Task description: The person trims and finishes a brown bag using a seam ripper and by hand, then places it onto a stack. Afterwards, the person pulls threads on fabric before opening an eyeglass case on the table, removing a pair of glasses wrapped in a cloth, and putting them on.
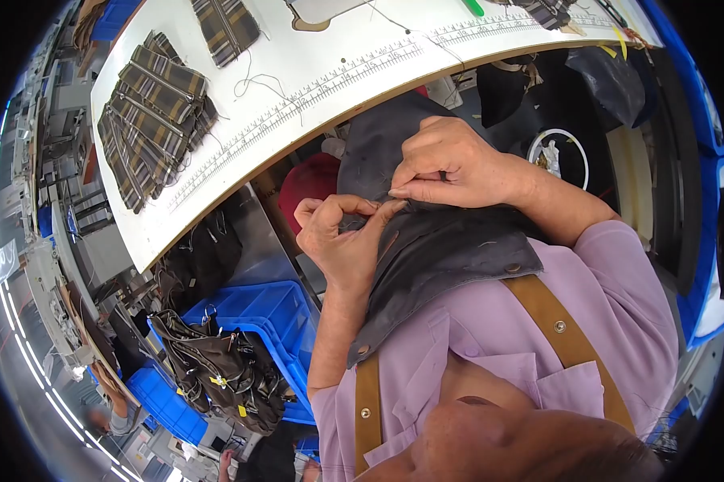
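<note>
Over the lap, my left hand (339, 234) and my right hand (452, 167) are pinched close together at the dark grey apron (450, 249). Thumb and forefinger are pressed together on each hand, and the fingertips nearly meet. What lies between them is too small to make out. The apron, with brown straps (550, 317), spreads beneath both hands. Beyond them stands the white table (297, 60) with a printed ruler along its edge. Plaid fabric pieces (157, 108) lie fanned out on its left part, and another plaid piece (225, 30) is near the top.
A blue crate (277, 309) with dark garments (217, 369) hanging over it stands at lower left. Dark bags hang under the table. A white ring-rimmed bin (583, 157) is at right. Another person's arm (114, 394) shows at far lower left.
</note>
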The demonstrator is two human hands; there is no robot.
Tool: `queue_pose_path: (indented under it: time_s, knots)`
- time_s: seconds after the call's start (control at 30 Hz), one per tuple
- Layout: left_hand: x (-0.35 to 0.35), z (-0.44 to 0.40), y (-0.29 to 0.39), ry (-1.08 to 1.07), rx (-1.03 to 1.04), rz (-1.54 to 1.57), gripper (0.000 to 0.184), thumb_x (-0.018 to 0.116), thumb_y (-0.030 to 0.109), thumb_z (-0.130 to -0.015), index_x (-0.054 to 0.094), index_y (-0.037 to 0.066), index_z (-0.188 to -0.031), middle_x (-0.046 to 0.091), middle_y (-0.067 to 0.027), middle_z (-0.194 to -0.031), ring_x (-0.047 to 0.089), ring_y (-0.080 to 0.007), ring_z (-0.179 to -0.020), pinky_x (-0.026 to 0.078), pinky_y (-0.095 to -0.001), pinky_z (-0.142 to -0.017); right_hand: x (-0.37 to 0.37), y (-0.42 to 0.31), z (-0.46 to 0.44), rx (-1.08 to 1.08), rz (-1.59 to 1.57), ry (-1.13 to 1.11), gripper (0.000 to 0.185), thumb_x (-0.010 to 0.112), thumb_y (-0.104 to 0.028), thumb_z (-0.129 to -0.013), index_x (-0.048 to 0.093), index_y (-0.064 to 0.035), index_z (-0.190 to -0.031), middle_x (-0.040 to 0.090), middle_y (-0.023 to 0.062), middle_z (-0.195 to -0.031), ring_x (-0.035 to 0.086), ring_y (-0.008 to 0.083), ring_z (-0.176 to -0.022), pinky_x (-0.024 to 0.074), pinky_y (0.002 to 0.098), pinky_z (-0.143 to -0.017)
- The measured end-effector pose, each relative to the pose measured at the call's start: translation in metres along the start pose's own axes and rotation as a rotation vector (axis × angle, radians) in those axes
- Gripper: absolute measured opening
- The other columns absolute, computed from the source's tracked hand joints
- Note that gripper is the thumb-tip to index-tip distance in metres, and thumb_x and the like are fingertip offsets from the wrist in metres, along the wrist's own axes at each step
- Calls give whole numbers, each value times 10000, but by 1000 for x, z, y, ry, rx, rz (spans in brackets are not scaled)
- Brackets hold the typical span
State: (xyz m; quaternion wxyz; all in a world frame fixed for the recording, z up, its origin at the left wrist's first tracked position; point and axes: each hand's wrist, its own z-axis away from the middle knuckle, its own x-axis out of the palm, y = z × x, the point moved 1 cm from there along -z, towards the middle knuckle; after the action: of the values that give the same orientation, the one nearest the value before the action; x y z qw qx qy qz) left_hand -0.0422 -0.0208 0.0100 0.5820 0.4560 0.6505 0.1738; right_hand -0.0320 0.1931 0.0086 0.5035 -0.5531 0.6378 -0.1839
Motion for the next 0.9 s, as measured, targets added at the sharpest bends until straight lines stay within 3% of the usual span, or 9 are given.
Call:
queue_pose_path:
  time_s: [0.07, 0.27, 0.37, 0.47, 0.9]
  knots:
    - [0, 0, 0, 14, -38, 26, 281, 953, 117, -600, 696, 85, -710, 718, -3, -719, 588, -112, -663, 402, -266, -749, 1, 2, 1, -4, -3, 17, 46, 752, -148, -837, 725, -129, -868, 501, -40, -621, 489, 134, -546, 351, 316, -600]
    - [-8, -2, 3, -43, 140, -32, 245, 908, 170, -668, 761, 97, -849, 724, -3, -745, 611, -123, -692, 392, -276, -745, 0, 2, 2, 19, 54, 66, 41, 749, -131, -831, 716, -123, -854, 467, -37, -591, 481, 141, -537, 352, 321, -602]
    - [-9, -4, 1, -15, 176, -45, 188, 881, 156, -718, 756, 101, -846, 730, -2, -773, 624, -133, -708, 388, -282, -752, 0, 2, 2, -2, 25, 68, 41, 745, -106, -822, 710, -119, -839, 459, -36, -584, 473, 152, -533, 350, 323, -601]
    - [-16, -2, 1, 16, 180, -62, 143, 863, 144, -745, 749, 101, -820, 727, -5, -790, 626, -136, -724, 392, -283, -754, -6, -2, 2, 42, 105, 104, 75, 749, -141, -841, 691, -99, -819, 584, -17, -642, 519, 171, -552, 384, 322, -633]
    - [-21, -1, -3, -18, 98, -70, 95, 824, 128, -795, 740, 101, -832, 704, -14, -804, 630, -148, -779, 381, -291, -803, -12, 2, 3, 67, 128, 134, 63, 748, -112, -830, 688, -104, -813, 494, -22, -592, 461, 155, -523, 345, 321, -612]
